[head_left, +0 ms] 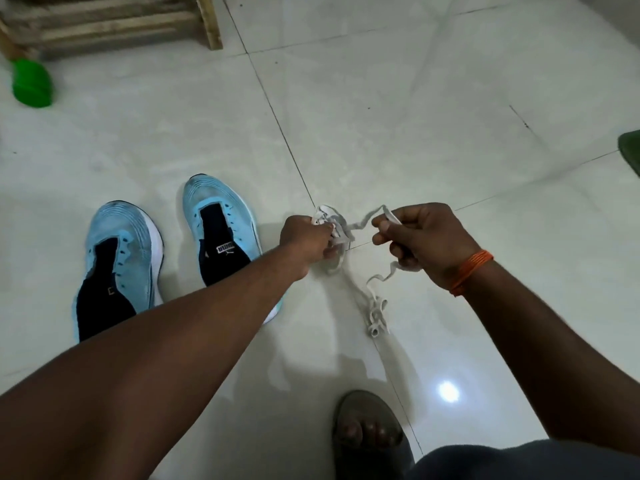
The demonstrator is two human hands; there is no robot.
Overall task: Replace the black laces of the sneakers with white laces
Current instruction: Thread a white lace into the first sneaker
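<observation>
Two light-blue sneakers with dark tongues stand side by side on the tiled floor, one at the left [117, 258] and one to its right [221, 230]; no laces show in their eyelets. My left hand [306, 242] grips a bunch of the tangled white laces [341, 230] just right of the sneakers. A strand of the same laces is pinched by my right hand [419, 242], and it stretches between the two hands. More white lace hangs down to a small heap on the floor [375, 313]. No black laces are in view.
A wooden slatted rack [110, 22] stands at the top left, with a green plastic object [31, 83] beside it. Another green object [630, 152] shows at the right edge. My sandalled foot [369, 427] is at the bottom centre. An orange thread band [472, 271] is on my right wrist.
</observation>
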